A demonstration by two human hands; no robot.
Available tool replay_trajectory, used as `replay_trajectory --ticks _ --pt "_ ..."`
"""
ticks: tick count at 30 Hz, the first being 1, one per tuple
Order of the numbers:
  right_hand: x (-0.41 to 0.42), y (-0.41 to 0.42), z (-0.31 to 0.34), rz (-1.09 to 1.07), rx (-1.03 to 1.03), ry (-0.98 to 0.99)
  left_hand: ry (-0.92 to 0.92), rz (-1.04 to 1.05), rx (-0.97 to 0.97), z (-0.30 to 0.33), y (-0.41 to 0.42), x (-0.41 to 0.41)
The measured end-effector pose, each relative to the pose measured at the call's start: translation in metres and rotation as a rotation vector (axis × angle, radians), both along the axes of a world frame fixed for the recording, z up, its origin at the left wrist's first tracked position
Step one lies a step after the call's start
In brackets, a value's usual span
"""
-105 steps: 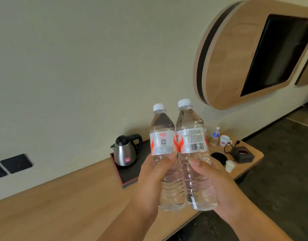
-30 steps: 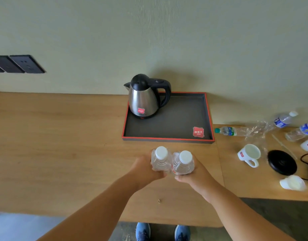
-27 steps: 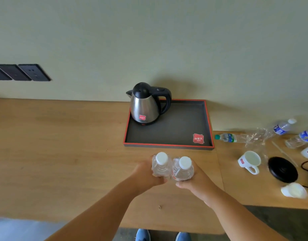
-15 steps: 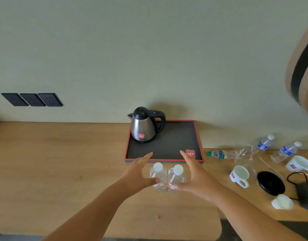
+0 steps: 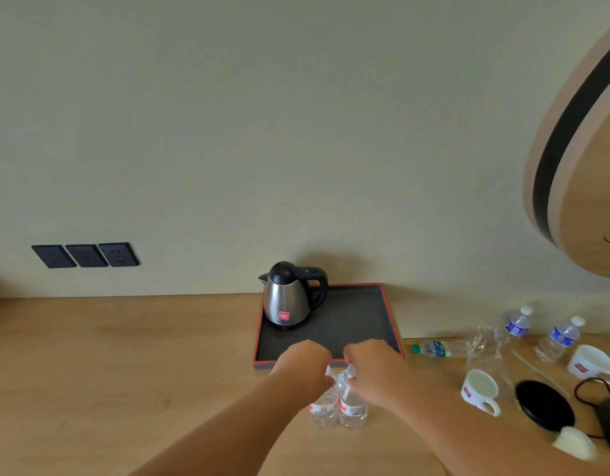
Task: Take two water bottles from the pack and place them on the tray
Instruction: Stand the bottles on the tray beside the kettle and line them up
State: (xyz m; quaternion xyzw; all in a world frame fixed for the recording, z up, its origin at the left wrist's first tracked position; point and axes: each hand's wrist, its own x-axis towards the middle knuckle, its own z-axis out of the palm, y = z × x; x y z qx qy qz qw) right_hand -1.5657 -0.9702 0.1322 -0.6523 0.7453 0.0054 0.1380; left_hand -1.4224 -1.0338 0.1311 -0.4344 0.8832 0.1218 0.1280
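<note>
Two clear water bottles with white caps and red-and-white labels stand side by side on the wooden desk, just in front of the tray. My left hand [image 5: 303, 365] is curled over the top of the left bottle [image 5: 322, 412]. My right hand [image 5: 372, 369] is curled over the top of the right bottle [image 5: 353, 410]. Both hands hide most of the caps and necks. The black tray [image 5: 358, 321] with a red rim lies right behind my hands, against the wall.
A steel kettle [image 5: 288, 298] stands on the tray's left half. To the right lie small bottles [image 5: 518, 326] [image 5: 559, 338] [image 5: 434, 348], crumpled plastic wrap [image 5: 485, 341], white mugs [image 5: 480, 391] [image 5: 590, 364], a black round base [image 5: 544, 405] and a cable. A wooden wall panel [image 5: 589, 166] juts out at the upper right.
The bottles went from held up in the air to standing on the desk. Half a second ago my hands were spread open beside them; now both are curled over the bottle tops.
</note>
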Motion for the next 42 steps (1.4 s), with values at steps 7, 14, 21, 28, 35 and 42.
replay_trajectory --ticks 7,14,21,28,35,42 --pt "0.002 -0.002 -0.005 0.010 -0.019 -0.017 0.023 0.017 0.022 -0.003 -0.001 0.006" --pt "0.001 -0.004 -0.007 -0.093 0.000 -0.105 0.055 0.001 0.050 -0.007 -0.003 0.006" --pt "0.003 0.000 -0.005 -0.117 -0.015 -0.099 0.084 -0.074 0.063 -0.016 -0.010 0.009" --pt "-0.005 -0.005 0.000 -0.211 0.006 -0.155 0.176 -0.090 0.072 -0.018 -0.022 0.008" --pt "-0.050 -0.049 0.034 -0.253 -0.042 -0.249 0.224 -0.069 0.040 0.010 -0.060 -0.032" --pt "-0.127 -0.118 0.058 -0.167 -0.096 -0.323 0.228 -0.016 -0.020 0.054 -0.114 -0.101"
